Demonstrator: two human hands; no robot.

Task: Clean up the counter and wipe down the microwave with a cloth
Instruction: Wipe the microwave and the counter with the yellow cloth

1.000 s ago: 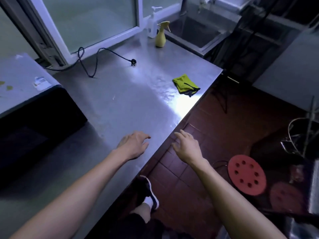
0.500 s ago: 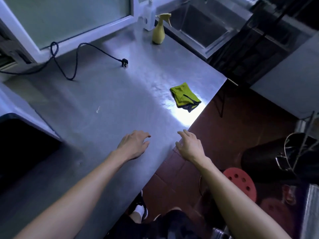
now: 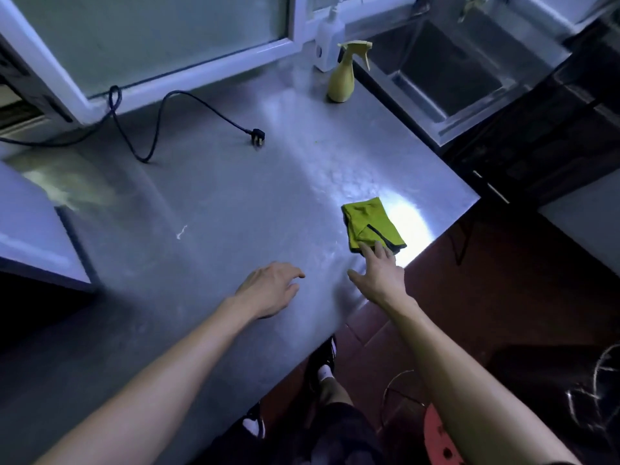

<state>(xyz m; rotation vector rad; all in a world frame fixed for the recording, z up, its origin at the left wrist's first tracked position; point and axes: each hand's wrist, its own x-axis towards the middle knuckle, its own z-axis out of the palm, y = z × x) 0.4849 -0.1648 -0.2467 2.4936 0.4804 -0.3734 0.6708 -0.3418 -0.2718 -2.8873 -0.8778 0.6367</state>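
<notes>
While no writing reads | right hand (image 3: 379,276) grip wide, fingertips touching cloth (image 3: 370,226)

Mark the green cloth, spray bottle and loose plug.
green cloth (image 3: 369,219): head view, middle of the folded top.
spray bottle (image 3: 341,83): head view, yellow body.
plug (image 3: 257,135): head view, black head at the cord's end.

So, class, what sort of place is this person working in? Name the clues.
Probably a commercial or utility kitchen: a stainless steel counter, a steel sink set beside it, and a yellow spray bottle with a green cloth for cleaning.
</notes>
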